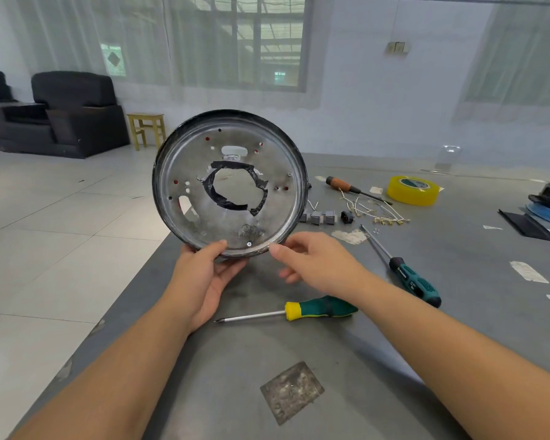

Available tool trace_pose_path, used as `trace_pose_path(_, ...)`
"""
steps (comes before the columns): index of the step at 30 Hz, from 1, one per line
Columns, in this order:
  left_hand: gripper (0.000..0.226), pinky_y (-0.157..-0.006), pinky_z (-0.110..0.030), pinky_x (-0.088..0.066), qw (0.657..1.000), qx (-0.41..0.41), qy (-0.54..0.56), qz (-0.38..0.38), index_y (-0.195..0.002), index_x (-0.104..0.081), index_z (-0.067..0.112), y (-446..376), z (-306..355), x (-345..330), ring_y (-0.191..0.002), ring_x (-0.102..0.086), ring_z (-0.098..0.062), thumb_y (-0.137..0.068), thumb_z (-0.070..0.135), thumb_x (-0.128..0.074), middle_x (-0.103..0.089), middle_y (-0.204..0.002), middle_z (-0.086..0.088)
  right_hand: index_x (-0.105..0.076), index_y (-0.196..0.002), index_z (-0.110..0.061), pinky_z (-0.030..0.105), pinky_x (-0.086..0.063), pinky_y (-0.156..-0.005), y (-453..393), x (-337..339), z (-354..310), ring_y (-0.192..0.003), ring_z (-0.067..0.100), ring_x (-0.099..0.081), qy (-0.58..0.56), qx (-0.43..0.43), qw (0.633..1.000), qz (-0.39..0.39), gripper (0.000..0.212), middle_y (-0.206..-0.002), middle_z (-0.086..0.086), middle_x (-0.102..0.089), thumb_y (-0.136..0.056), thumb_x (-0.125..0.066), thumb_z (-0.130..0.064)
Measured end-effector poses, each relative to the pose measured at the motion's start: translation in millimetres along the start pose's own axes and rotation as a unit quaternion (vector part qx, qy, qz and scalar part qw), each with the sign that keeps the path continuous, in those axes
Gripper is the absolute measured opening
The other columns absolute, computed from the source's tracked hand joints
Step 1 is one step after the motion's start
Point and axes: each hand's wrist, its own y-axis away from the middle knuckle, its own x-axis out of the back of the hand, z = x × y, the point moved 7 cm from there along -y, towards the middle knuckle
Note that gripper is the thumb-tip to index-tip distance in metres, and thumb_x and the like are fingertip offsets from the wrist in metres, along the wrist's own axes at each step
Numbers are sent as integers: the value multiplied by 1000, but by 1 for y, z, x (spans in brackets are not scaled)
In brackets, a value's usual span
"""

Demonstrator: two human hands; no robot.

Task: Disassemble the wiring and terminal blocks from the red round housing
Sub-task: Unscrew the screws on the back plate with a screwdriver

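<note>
- Head view: the left hand (204,281) holds the round housing (231,184) upright on its edge above the table (331,360), thumb on the inner face at the disc's 6 o'clock, fingers curled behind the rim.
- The right hand (311,265) is at the rim's 5 o'clock, its fingers relaxed and apart, gripping nothing.
- Black tape (235,185) rings the centre hole.
- At 3 o'clock from the housing lie grey terminal blocks (318,216) and loose wires (375,211).
- A green-and-yellow screwdriver (299,311) lies at 6 o'clock from the housing, below the hands.
</note>
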Motion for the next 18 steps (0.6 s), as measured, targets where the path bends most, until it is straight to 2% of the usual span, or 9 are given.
trace_pose_path(1, 43, -79, -44, -66, 1000, 0, 5, 4, -145, -48, 7, 0, 0, 1, -104, -76, -34, -103, -3, -54, -71, -129, -18, -69, -103, -27, 21, -54, -76, 6, 8, -3, -82, 1, -70, 117, 58, 991, 25, 31, -91, -10, -73, -96, -57, -55)
trace_pose_path(3, 43, -78, -44, -66, 1000, 1, 7, 6, -146, -47, 9, 0, 0, 1, -109, -74, -35, -105, -3, -52, -69, -133, -16, -68, -108, -32, 21, -50, -77, 21, 14, 0, -89, -2, -62, 235, 134, 963, 12, 47, -95, -17, -68, -92, -45, -69)
trace_pose_path(6, 41, -77, -44, -67, 1000, 8, -4, 7, -147, -48, 10, 1, 0, 2, -113, -73, -35, -108, -1, -50, -69, -135, -14, -62, -125, -36, 25, -50, -93, 44, 12, 18, -109, -2, -55, 349, 195, 915, -57, 59, -120, -20, -57, -88, -42, -79)
trace_pose_path(8, 39, -73, -42, -66, 1000, 6, -14, 8, -146, -50, 9, 2, 0, 2, -113, -73, -33, -108, -2, -48, -70, -134, -13, -62, -130, -35, 23, -44, -103, 54, 12, 26, -121, 1, -50, 355, 229, 903, -83, 54, -132, -17, -52, -91, -52, -71)
trace_pose_path(10, 41, -71, -40, -66, 1000, 2, -25, 8, -146, -50, 10, 2, -1, 1, -116, -72, -31, -108, -4, -47, -70, -135, -11, -66, -128, -33, 26, -43, -104, 56, 13, 29, -120, 6, -51, 330, 241, 909, -84, 43, -131, -14, -54, -94, -60, -59)
trace_pose_path(14, 42, -72, -42, -66, 999, -6, -35, 19, -147, -49, 8, 2, -2, 3, -118, -70, -32, -107, -5, -48, -69, -137, -11, -67, -123, -29, 30, -46, -95, 50, 8, 27, -108, 10, -54, 331, 258, 905, -71, 35, -119, -10, -58, -98, -58, -52)
trace_pose_path(18, 41, -76, -47, -66, 998, -16, -53, 32, -145, -49, 10, 2, -1, 5, -115, -72, -33, -107, -3, -50, -70, -135, -11, -63, -114, -28, 31, -48, -83, 47, 11, 29, -94, 6, -54, 308, 233, 922, -34, 35, -103, -12, -57, -98, -50, -56)
